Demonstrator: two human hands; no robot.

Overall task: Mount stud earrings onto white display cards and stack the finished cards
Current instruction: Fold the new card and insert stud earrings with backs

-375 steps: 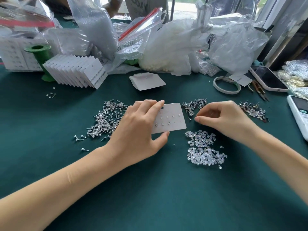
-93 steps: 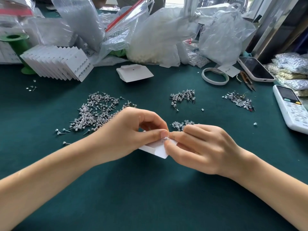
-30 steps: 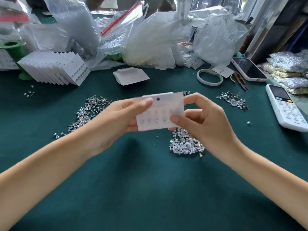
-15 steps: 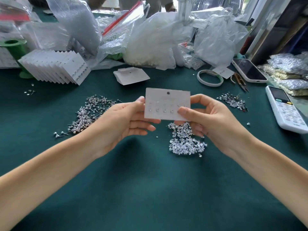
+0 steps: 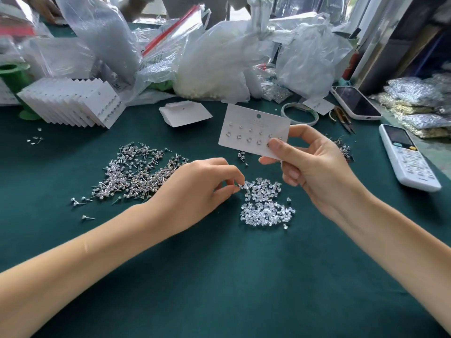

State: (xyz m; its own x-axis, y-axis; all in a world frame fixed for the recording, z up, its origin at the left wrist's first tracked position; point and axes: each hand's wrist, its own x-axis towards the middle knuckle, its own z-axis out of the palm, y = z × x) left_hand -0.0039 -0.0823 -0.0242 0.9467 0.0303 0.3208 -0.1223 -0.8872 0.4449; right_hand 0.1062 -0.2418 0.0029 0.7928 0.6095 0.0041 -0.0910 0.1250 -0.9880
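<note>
Card (image 5: 253, 129) now pinched in right hand (image 5: 314, 167) alone; left hand (image 5: 195, 189) dropped to clear backs (image 5: 264, 203), pinching one. Backing step next, likely.

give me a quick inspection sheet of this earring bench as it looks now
surface: green cloth, loose parts scattered.
job's things: display card with studs, held up; stud pile; clear backs pile; finished card stack; blank cards.
clutter: plastic bags, tape ring, phone, remote, snips.
hands: left hand pinches a clear back; right hand pinches the card.
cables: nothing seen.
surroundings: another person's hand behind the bags.
</note>
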